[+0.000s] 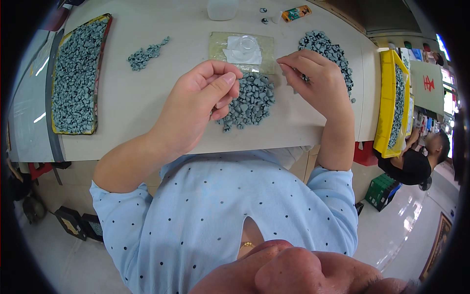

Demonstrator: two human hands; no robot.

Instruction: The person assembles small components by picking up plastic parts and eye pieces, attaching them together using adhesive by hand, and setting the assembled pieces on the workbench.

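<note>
My left hand (203,95) is closed above the table, thumb pressed on the curled fingers; whatever it may hold is hidden. Opposite it, my right hand (316,78) pinches thumb and forefinger together, and anything between them is too small to make out. Below and between the hands lies a pile of small grey-green pieces (252,100), like little stones or caps. Behind this pile sits a yellowish clear mat (218,46) bearing white paper (238,57) and a small round transparent dish (248,44). A second pile of darker-edged pieces (325,46) spreads beyond my right hand.
A shallow tray full of grey-green pieces (76,78) stands at the left, with a small cluster of pieces (145,55) nearer the middle. At the back are a translucent container (222,9) and an orange packet (296,13). A yellow bin (387,105) and another person (409,159) are at right.
</note>
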